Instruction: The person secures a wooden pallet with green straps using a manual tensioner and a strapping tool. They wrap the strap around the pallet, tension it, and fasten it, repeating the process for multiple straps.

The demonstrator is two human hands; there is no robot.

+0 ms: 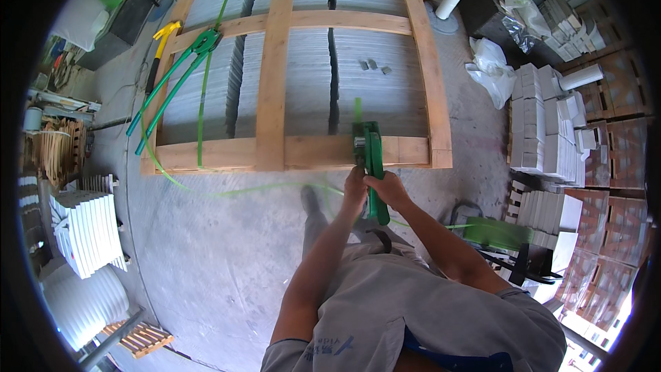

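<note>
A green strapping tensioner (372,158) stands against the near rail of a wooden crate (317,148). My left hand (354,188) closes around its lower left side, and my right hand (390,190) is wrapped around its handle from the right. A short end of green strap (358,107) sticks up past the tool's far end. Stacked grey slabs fill the crate, and several small metal seals (372,65) lie on the right stack. Across the crate's left side rests a long-handled green crimper (180,76), beside a yellow-headed claw hammer (160,45).
Loose green strap trails over the concrete floor (220,255). A strap dispenser with a green coil (497,233) stands at my right. White boxes (530,124) and a plastic bag (490,72) are at the right; white slabs (88,231) lean at the left.
</note>
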